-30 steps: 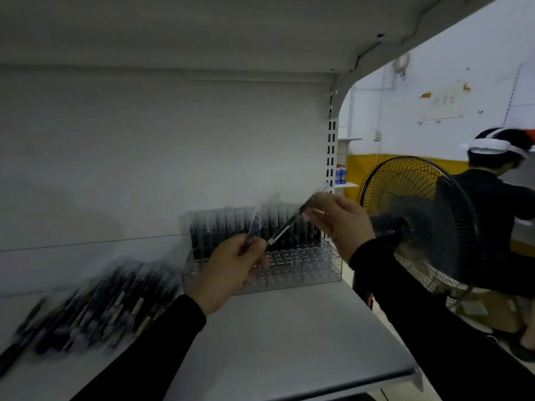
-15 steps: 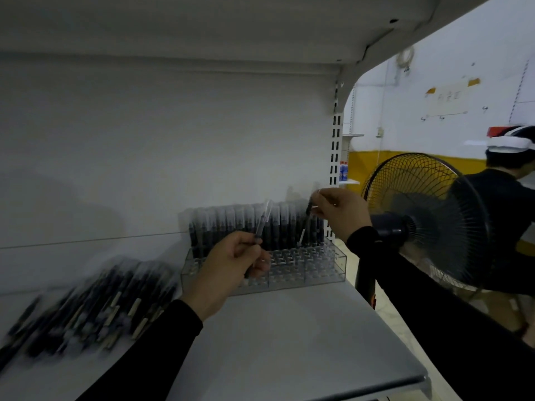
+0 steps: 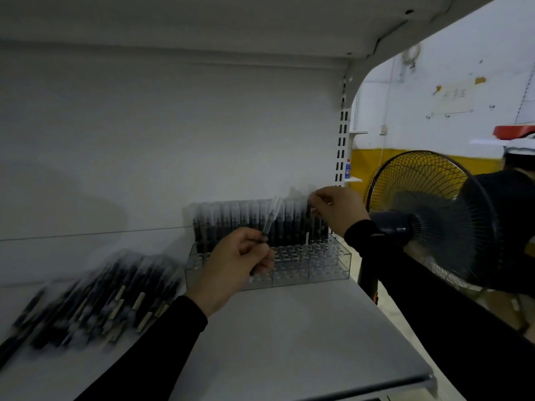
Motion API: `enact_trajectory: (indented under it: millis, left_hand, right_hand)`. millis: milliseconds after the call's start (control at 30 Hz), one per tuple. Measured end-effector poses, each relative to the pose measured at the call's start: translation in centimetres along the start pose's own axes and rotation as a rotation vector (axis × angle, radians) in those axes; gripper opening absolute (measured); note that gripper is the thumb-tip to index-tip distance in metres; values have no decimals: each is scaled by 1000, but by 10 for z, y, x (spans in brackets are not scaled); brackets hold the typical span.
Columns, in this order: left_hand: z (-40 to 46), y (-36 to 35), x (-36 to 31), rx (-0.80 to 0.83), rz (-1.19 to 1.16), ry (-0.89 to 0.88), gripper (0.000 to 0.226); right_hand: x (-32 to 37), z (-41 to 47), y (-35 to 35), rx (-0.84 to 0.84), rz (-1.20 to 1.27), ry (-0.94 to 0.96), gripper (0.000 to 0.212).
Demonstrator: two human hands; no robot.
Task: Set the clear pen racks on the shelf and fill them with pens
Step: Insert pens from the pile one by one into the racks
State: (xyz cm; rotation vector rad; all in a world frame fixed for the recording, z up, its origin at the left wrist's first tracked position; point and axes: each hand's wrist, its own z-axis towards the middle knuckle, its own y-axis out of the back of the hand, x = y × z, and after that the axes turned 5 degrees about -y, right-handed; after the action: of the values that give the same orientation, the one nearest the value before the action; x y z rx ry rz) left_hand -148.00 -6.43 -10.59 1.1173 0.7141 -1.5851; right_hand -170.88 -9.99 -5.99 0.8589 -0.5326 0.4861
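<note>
A clear pen rack (image 3: 318, 266) stands on the grey shelf (image 3: 304, 342) against the back wall. Its back rows hold several upright black pens (image 3: 231, 224); the front holes are bare. My left hand (image 3: 231, 267) grips a pen (image 3: 270, 219) tilted up in front of the rack. My right hand (image 3: 337, 211) pinches the top of another pen (image 3: 309, 227), upright over the rack's right end, its tip near the holes. A blurred pile of loose black pens (image 3: 95, 302) lies on the shelf at the left.
An upper shelf board (image 3: 202, 21) hangs overhead. A standing fan (image 3: 428, 215) is just off the shelf's right end. Another person in dark clothes (image 3: 515, 227) stands behind the fan. The slotted upright (image 3: 341, 146) marks the shelf's right back corner.
My right hand has turned its pen from slanted to upright and lowered it to the rack's right end. My left hand stays in front of the rack with its pen.
</note>
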Motion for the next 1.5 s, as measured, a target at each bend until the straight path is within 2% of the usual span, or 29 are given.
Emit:
enact_trajectory:
  millis: [133, 367, 467, 600, 767, 1000, 1067, 1100, 1167, 1267, 1333, 1367, 1500]
  left_hand:
    - [-1, -1, -1, -4, -8, 1, 8]
    - [-3, 0, 0, 11, -5, 14, 7]
    - [-3, 1, 0, 10, 20, 11, 7]
    - [-3, -2, 0, 17, 55, 10, 8]
    - [-8, -13, -4, 48, 67, 0, 6]
    - [-9, -20, -10, 98, 77, -28, 5]
    - [-8, -21, -8, 93, 196, -67, 4]
    - [-7, -19, -6, 86, 320, -101, 7]
    - [-5, -12, 0, 97, 620, -184, 28]
    - [-7, 3, 6, 268, 1039, -235, 75]
    - [-8, 9, 11, 340, 1208, -254, 115]
    - [-8, 11, 14, 351, 1260, -263, 125]
    - [-9, 10, 21, 369, 1383, -233, 119]
  right_hand:
    - [-2, -8, -7, 75, -156, -5, 30]
    - [-11, -16, -14, 115, -190, -41, 30]
    - [-13, -26, -10, 79, -169, -38, 29]
    - [-7, -45, -8, 28, 38, -16, 31]
    - [14, -63, -12, 181, 544, -83, 16]
    - [29, -71, -4, 279, 946, -182, 9]
    - [29, -70, 0, 255, 999, -209, 8]
    - [27, -68, 4, 231, 1010, -221, 7]
    - [23, -62, 13, 169, 1020, -234, 7]
    - [12, -50, 26, 26, 914, -191, 9]
    - [6, -42, 30, -83, 739, -142, 11]
    - [3, -38, 32, -127, 656, -127, 12]
    - [-4, -23, 31, -208, 440, -99, 11]
